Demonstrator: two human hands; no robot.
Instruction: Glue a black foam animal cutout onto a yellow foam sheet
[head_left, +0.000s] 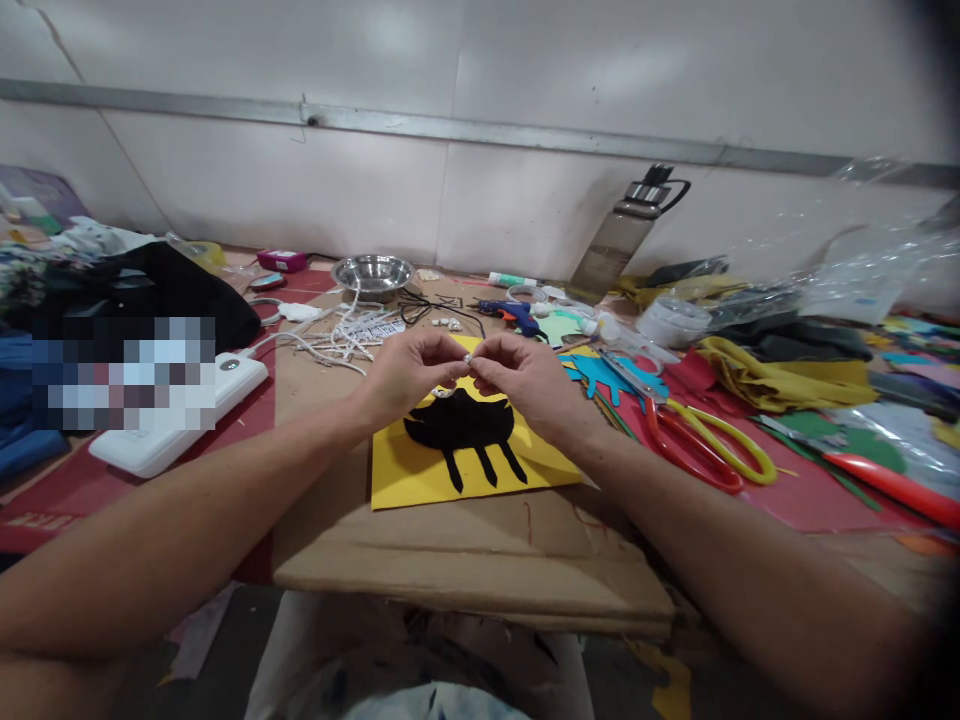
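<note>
My left hand (pixel 414 372) and my right hand (pixel 523 380) meet fingertip to fingertip above a yellow sheet (pixel 420 470) that carries a black cut-out shape (pixel 459 428) with thin legs. Both hands pinch a small whitish piece (pixel 466 360) between thumb and fingers; I cannot make out what it is. The yellow sheet lies on a brown cardboard board (pixel 465 550) at the table's near edge.
Red and yellow scissors (pixel 705 450) lie right of the sheet, a blue glue gun (pixel 514 315) and steel bowl (pixel 373 272) behind it. White cords (pixel 337 340), a white box (pixel 187 420), a dark bag (pixel 150 290), a bottle (pixel 626 235) and coloured paper scraps crowd the table.
</note>
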